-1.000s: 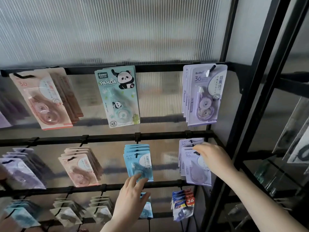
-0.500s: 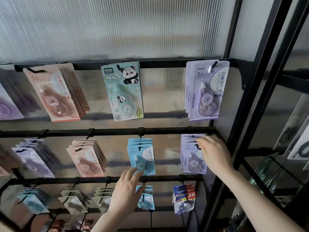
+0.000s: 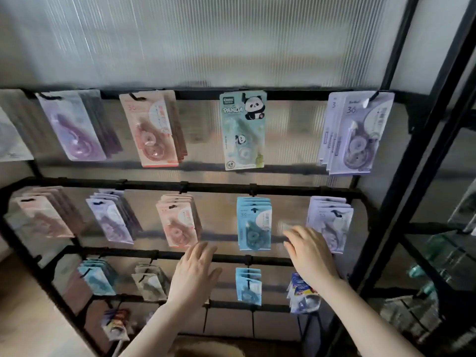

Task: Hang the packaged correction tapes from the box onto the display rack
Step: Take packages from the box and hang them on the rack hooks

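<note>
A black wire display rack (image 3: 219, 188) carries rows of packaged correction tapes on hooks. The middle row holds a blue stack (image 3: 254, 222) and a lilac stack (image 3: 331, 220); a panda pack (image 3: 242, 130) hangs in the top row. My left hand (image 3: 194, 273) hovers with relaxed fingers in front of the third bar, below the pink stack (image 3: 177, 220), and holds nothing. My right hand (image 3: 310, 251) floats between the blue and lilac stacks with fingers spread, also holding nothing. The box is out of view.
A black upright post (image 3: 409, 161) frames the rack on the right, with another shelf unit (image 3: 443, 253) beyond it. Ribbed translucent panel (image 3: 206, 39) sits behind the rack. Lower rows hold a small blue stack (image 3: 248, 286) and a red-blue pack (image 3: 302, 292).
The view swung left, showing more of the rack. My right hand came off the lilac stack and moved left and down. My left hand left the blue stack and drifted left.
</note>
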`<state>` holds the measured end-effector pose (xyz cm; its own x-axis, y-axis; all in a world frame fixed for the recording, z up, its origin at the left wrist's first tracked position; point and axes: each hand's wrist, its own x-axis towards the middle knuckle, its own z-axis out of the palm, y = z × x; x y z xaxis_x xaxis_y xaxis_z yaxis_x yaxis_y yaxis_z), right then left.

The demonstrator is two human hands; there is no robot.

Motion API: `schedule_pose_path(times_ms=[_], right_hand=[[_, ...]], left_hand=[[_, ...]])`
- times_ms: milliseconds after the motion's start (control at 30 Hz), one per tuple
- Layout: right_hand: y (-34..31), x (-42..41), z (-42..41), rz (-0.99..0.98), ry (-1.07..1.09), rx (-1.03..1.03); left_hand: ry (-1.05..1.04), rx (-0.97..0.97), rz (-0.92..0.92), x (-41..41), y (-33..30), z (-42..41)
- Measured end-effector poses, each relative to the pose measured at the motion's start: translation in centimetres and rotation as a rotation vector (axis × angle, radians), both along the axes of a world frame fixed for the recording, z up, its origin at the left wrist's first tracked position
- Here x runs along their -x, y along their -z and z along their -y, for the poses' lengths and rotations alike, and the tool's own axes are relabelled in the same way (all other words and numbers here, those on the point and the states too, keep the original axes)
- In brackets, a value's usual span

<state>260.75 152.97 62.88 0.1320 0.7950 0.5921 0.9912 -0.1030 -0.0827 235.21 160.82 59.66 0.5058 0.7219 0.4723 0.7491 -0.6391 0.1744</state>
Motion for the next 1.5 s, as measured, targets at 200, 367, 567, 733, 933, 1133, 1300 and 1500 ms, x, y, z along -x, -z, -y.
schedule_pose_path(times_ms=[200, 367, 567, 733, 933, 1133, 1300, 1500], right_hand=[[3.0, 8.6, -2.5, 0.033, 0.007, 0.076], [6.9, 16.3, -4.9, -0.031, 0.041, 0.160], [11.7, 23.6, -4.8, -0.123, 0.157, 0.282], [16.6, 25.9, -3.2, -0.178, 0.225, 0.460], [24.1, 26.6, -2.5, -0.260, 0.259, 0.640], [41.8, 24.8, -2.3, -0.326, 0.305, 0.720], [59.6, 22.7, -2.3, -0.337, 0.315, 0.808], [73.4, 20.3, -3.7, -0.279, 0.337, 0.864]], left_hand=[[-0.004, 0.067, 0.037, 7.7, 0.7, -1.7], [-0.012, 0.140, 0.034, 15.0, 3.4, -4.6], [0.034, 0.292, -0.068, 21.2, 8.4, -6.7], [0.040, 0.412, -0.116, 22.3, 12.3, -6.2], [0.074, 0.489, -0.166, 22.3, 19.7, -5.7], [0.052, 0.609, -0.219, 20.8, 36.3, -6.0], [0.030, 0.660, -0.313, 18.2, 52.9, -6.2], [0.034, 0.721, -0.384, 14.0, 67.6, -8.2]])
